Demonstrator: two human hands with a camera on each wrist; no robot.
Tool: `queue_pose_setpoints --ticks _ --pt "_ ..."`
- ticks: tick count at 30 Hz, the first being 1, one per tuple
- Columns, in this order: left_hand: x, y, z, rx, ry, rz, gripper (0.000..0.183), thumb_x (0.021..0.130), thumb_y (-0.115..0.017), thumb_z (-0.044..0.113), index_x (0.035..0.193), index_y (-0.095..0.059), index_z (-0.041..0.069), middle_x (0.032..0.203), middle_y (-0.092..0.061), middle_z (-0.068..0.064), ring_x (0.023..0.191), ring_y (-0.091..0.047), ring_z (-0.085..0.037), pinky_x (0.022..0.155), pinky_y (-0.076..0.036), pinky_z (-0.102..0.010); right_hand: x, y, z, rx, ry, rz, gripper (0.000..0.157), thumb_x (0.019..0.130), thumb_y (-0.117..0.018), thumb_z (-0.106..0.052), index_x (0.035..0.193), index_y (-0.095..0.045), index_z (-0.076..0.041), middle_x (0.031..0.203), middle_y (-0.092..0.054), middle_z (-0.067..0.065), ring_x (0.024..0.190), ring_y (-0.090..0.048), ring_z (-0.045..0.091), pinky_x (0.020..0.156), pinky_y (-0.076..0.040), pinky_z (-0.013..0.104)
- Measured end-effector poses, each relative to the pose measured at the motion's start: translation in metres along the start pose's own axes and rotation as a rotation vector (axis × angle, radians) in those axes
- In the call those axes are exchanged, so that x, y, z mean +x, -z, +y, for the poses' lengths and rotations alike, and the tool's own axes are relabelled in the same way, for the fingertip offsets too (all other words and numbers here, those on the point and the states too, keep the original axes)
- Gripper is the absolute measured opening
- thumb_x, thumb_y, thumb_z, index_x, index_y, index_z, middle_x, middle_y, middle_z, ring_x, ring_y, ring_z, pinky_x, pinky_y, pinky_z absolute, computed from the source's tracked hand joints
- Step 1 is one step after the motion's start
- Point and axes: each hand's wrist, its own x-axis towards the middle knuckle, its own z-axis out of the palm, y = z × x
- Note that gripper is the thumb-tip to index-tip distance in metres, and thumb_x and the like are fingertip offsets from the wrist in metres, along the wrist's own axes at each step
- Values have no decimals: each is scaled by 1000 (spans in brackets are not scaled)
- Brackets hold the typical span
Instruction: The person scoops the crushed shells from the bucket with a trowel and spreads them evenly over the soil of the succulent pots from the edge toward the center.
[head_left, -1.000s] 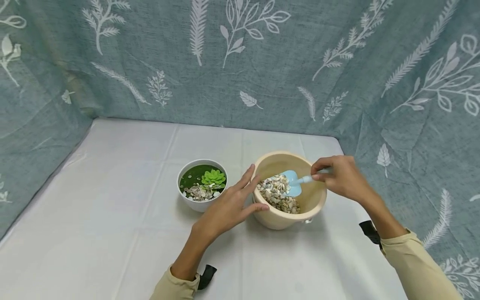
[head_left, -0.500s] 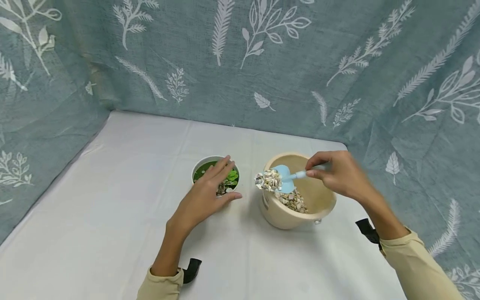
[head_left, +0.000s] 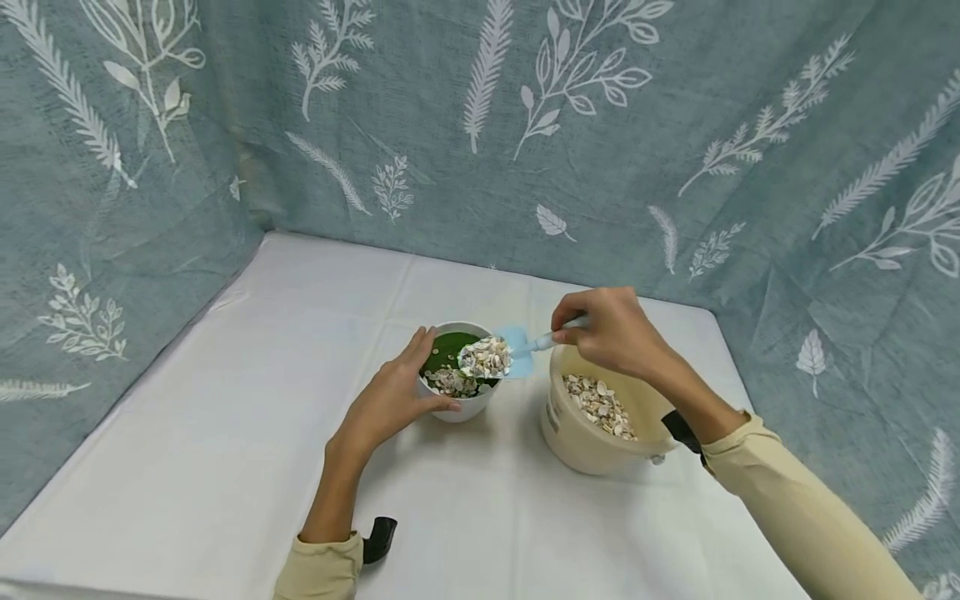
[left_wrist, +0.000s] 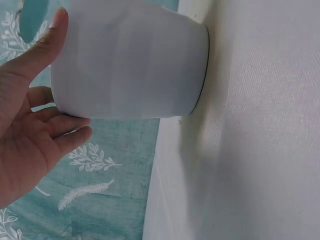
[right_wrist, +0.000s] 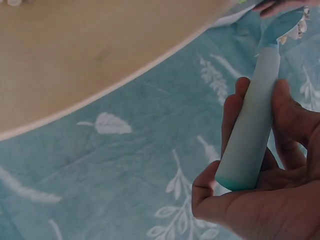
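1. Small hand trowel [head_left: 521, 343], light blue, pale handle with teal end; located over the right side of the white pot [head_left: 459, 410] in the head view, blade heaped with shell-like chips [head_left: 486, 358].
2. Right hand [head_left: 611, 329]: grip closed about the trowel handle, fingers curled.
3. Left hand [head_left: 386, 392]: grip spread wide around the left side of the white pot, thumb near, fingers far, touching.
4. White pot: round, plain outer wall; upright on the desk [head_left: 247, 450], green surface [head_left: 450, 344] inside, more chips at the near side.
5. Cream bucket [head_left: 583, 448], to the right of the white pot; chips within; mark on left outer wall, too small to read.
6. Desk: covered in creased white cloth.
7. Curtain [head_left: 442, 200], grey-green, white leaf-and-sprig print.
8. Sleeves [head_left: 810, 500], beige, with black fittings [head_left: 380, 539] at the cuffs.
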Motion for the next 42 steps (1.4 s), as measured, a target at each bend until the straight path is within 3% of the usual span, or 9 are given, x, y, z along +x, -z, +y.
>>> queue_pose_setpoints --ticks 6,9,17,23,32,37,42 --pt "0 -2 2 10 -1 3 111 66 -71 58 148 -6 22 153 -7 -3 133 -29 -28 102 -35 -45 13 -10 -5 -65 23 -23 10 76 -74 -12 76 -70 -21 74 -67 -11 69 -62 7 84 -35 42" --pt "0 -2 3 5 2 0 111 66 -73 54 148 -7 19 153 -8 -3 134 -28 -27 103 -34 -44 17 -18 -6 -104 6 -45 10 76 -74 -12 75 -70 -22 73 -67 -13 69 -59 7 81 -28 45" --pt "-1 -4 3 -7 -4 10 110 67 -76 49 148 -9 17 153 -11 -4 134 -27 -25 105 -32 -43 29 -38 -20 -287 61 -76 9 76 -74 -15 77 -69 -23 73 -64 -12 69 -49 11 71 -29 36" --pt "-2 -4 1 -21 9 13 110 68 -74 51 148 -7 19 153 -11 -3 133 -30 -25 103 -34 -43 39 -44 -32 -428 171 -51 9 77 -74 -16 79 -69 -23 71 -61 -9 67 -46 12 71 -29 36" --pt "-5 -2 -1 -41 21 30 112 67 -77 48 149 -6 19 152 -16 -2 130 -36 -22 99 -39 -43 44 -51 -41 -614 338 80 7 74 -74 -14 77 -69 -17 67 -60 0 62 -44 17 66 -30 36" --pt "-6 -1 -1 -39 24 33 112 67 -77 47 149 -7 18 151 -20 -3 128 -38 -24 97 -41 -43 43 -51 -45 -760 401 116 19 77 -66 1 68 -61 -15 62 -53 3 59 -34 18 65 -26 35" --pt "-8 1 -2 -39 31 28 113 67 -77 47 149 -6 18 151 -19 -3 129 -37 -24 98 -39 -43 42 -49 -50 -830 422 132 22 75 -61 7 69 -59 -14 63 -52 4 61 -33 20 68 -28 35"
